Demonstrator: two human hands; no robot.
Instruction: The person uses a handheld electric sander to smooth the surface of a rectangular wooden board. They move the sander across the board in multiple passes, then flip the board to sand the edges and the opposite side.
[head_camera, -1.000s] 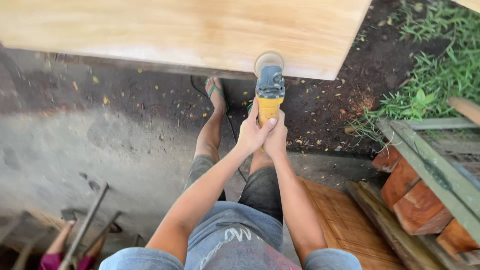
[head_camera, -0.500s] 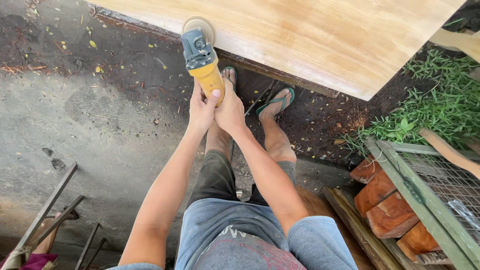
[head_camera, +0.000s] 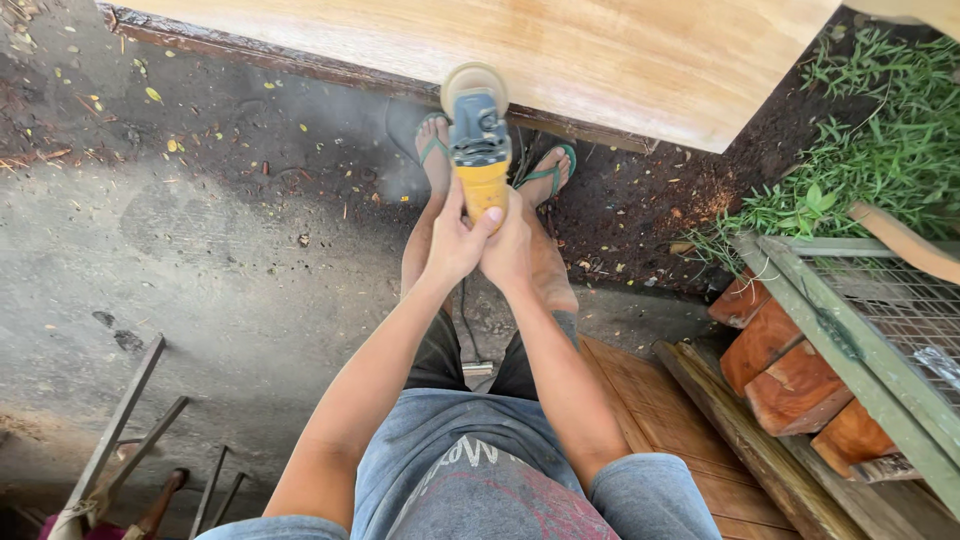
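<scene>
The person holds a yellow and grey angle grinder with both hands. The left hand and the right hand are side by side on the yellow handle, and the fingers of each are closed tightly around it. The round sanding disc at the front of the tool lies against the near edge of a large pale wooden slab, close to the middle of that edge.

The top face of the slab looks smooth and light, so I judge that the surface is mostly sanded. The dark strip along the lower near edge looks rough and seems to be what remains.

Below the tool, two feet in green sandals stand on the dark ground. On the right are reddish wood blocks and a green metal frame.
</scene>
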